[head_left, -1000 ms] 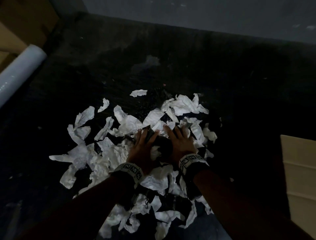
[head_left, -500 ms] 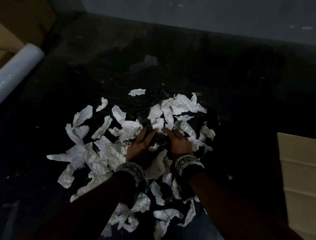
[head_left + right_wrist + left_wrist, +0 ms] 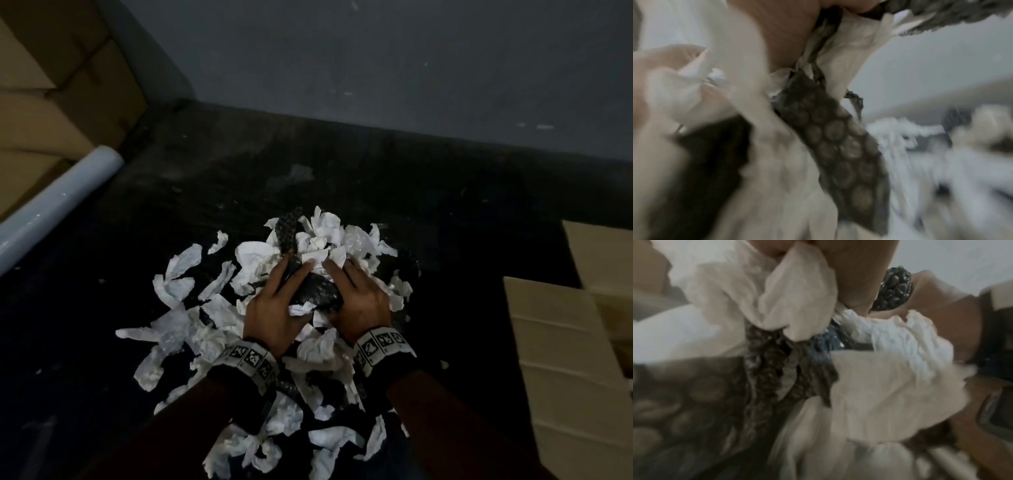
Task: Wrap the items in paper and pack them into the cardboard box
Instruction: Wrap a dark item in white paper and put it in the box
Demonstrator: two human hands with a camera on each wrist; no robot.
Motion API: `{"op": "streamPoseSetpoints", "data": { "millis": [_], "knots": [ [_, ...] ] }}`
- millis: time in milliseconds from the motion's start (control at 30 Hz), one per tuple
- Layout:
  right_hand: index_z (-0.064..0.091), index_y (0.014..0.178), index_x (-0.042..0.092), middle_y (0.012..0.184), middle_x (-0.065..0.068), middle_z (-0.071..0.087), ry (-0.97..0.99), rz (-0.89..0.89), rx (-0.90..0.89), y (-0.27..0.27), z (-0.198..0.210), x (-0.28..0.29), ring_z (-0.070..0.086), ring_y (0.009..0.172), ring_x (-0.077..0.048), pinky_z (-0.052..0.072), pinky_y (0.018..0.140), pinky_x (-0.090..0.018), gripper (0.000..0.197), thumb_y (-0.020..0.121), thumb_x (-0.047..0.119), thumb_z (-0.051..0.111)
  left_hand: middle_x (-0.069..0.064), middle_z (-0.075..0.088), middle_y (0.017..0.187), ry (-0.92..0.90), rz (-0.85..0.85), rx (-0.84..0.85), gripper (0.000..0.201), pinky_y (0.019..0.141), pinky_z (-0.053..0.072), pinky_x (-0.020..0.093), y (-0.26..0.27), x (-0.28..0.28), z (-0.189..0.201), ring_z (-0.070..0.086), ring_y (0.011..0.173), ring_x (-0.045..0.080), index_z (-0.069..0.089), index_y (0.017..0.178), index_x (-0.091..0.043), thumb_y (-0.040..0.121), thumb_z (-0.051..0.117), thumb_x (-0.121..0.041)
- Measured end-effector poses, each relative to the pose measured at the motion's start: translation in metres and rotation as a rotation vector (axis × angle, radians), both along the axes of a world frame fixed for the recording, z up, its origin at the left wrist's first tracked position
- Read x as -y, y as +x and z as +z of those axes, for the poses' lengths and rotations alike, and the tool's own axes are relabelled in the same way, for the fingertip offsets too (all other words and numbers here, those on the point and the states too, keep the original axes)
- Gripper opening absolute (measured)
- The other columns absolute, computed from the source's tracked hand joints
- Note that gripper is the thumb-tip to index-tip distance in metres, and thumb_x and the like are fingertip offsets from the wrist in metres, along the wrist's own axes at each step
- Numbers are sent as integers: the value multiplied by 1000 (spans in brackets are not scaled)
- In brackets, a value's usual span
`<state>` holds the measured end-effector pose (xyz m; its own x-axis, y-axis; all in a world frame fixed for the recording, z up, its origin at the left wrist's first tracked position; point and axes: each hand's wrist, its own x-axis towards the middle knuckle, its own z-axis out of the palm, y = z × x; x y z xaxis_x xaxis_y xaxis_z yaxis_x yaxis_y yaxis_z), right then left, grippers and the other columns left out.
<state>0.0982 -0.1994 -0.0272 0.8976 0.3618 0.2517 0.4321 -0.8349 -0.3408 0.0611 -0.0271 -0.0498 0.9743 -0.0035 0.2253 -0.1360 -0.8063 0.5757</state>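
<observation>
Both hands hold a bundle of black bubble wrap (image 3: 315,291) stuffed with white paper scraps (image 3: 320,236), raised a little above the dark surface. My left hand (image 3: 277,301) grips its left side and my right hand (image 3: 356,301) its right side, fingers laid over the top. In the left wrist view, crumpled paper (image 3: 797,296) and bubble wrap (image 3: 894,288) sit between the fingers. The right wrist view is blurred and shows a strip of bubble wrap (image 3: 838,146) hanging among paper. What is inside the bundle is hidden.
Several loose paper scraps (image 3: 178,284) lie spread around and under my wrists. An open cardboard box (image 3: 561,342) stands at the right. A roll of clear film (image 3: 58,205) and stacked cardboard boxes (image 3: 51,102) are at the far left. A grey wall runs behind.
My hands pulled the bubble wrap and scraps in from both sides and raised the bundle. Paper that lay flat beyond my fingers is now heaped on top.
</observation>
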Motion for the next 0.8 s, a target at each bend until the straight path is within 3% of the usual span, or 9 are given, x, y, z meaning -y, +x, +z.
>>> {"op": "streamPoseSetpoints", "data": {
  "millis": [133,267,467,633,733,800],
  "knots": [
    [58,131,17,129,-10,61,-16,-2,105,-16,35,3,58,123,-29,57,80,-39,83,56,38,87,-7,29,162,-18,-7,103,100,74,62,33,-14,1,36,57,127,16,41,149,-42,63,87,-22],
    [56,133,16,133,-9,59,2,-18,221,-36,71,8,55,126,-28,55,88,-39,81,61,40,85,-7,28,163,-17,-39,223,97,79,62,34,-28,4,70,47,137,14,42,149,-39,65,87,-22],
    [58,132,14,130,-11,61,74,-76,375,-62,122,34,57,124,-28,55,90,-38,76,64,37,84,-5,29,162,-20,-101,371,88,85,59,31,-41,26,125,42,139,8,46,148,-35,69,86,-27],
    [58,132,13,132,-11,60,117,-153,459,-77,166,83,53,128,-27,51,97,-38,74,66,37,84,-6,29,162,-41,-179,491,83,91,52,23,-41,74,173,31,140,-4,48,147,-34,72,83,-27],
    [58,132,12,129,-13,62,134,-213,496,-87,192,126,54,127,-28,55,92,-40,72,69,36,82,-5,30,162,-69,-251,555,79,94,47,17,-37,120,197,26,138,-12,49,146,-32,74,81,-30],
    [59,131,12,126,-15,63,109,-281,518,-93,206,161,57,123,-30,56,88,-41,71,68,35,83,-3,31,162,-75,-296,581,78,97,45,16,-35,156,209,29,136,-11,50,146,-32,75,82,-29]
  ]
}}
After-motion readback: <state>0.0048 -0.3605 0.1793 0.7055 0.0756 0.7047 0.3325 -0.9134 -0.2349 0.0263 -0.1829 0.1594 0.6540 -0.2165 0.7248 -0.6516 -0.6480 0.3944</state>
